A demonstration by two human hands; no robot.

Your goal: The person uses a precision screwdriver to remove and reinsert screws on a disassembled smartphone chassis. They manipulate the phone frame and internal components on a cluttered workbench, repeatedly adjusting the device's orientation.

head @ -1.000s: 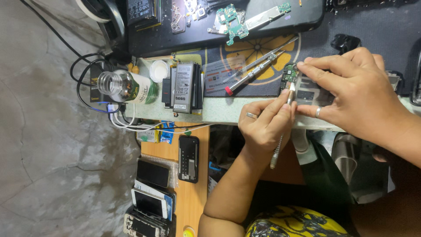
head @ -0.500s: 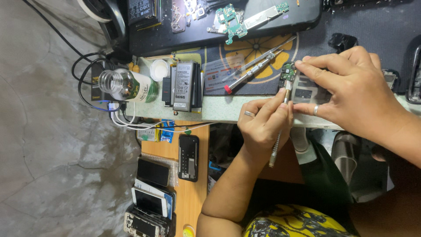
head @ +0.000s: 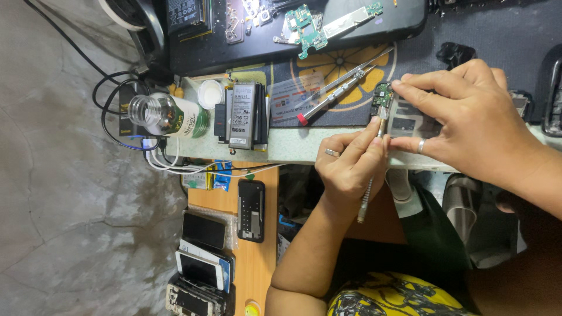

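A battery [head: 243,117] lies on the bench edge [head: 293,153] between the jar [head: 167,116] and the screwdriver [head: 331,96].

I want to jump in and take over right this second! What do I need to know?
Left hand: pinching a thin screwdriver, with its tip at the small green board.
Right hand: gripping the opened phone at the desk edge, holding it steady.
Nearby: red-tipped screwdriver on the mat, battery and bottle further along.
Done: the phone is already open, insides showing.
Left: the green board is still on the phone, with the tool working at it.
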